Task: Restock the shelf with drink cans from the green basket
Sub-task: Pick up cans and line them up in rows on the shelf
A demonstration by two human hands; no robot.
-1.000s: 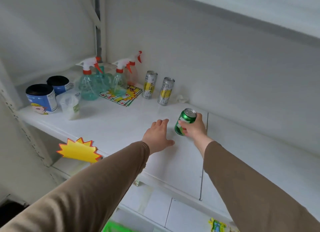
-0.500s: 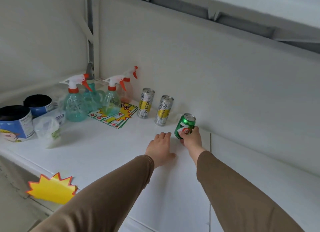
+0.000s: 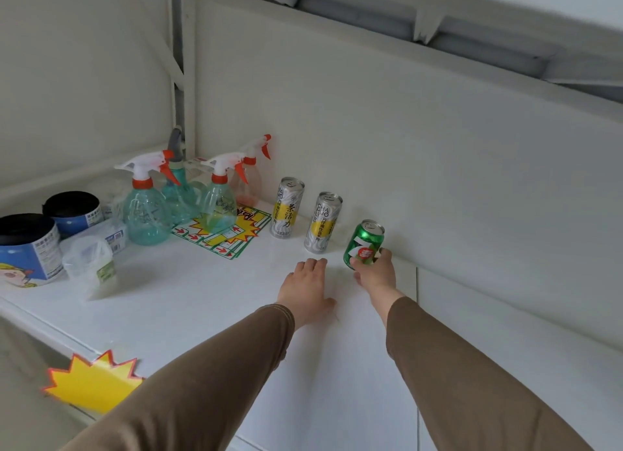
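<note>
A green drink can (image 3: 364, 241) is tilted near the back wall of the white shelf (image 3: 188, 302), and my right hand (image 3: 374, 273) grips its lower part. To its left two tall silver-and-yellow cans (image 3: 323, 222) (image 3: 286, 208) stand upright in a row along the wall. My left hand (image 3: 308, 290) rests flat on the shelf with straight fingers, just left of the right hand. The green basket is out of view.
Several spray bottles (image 3: 145, 211) stand at the back left over a printed sheet (image 3: 222, 238). Two blue tins (image 3: 27, 248) and a plastic bag (image 3: 89, 265) sit at the far left. A yellow star tag (image 3: 91, 380) hangs on the front edge. An upper shelf (image 3: 505, 29) overhangs.
My right hand has carried the green can farther back toward the wall, beside the right silver can. The left hand slid forward on the shelf with it. The camera tilted up.
</note>
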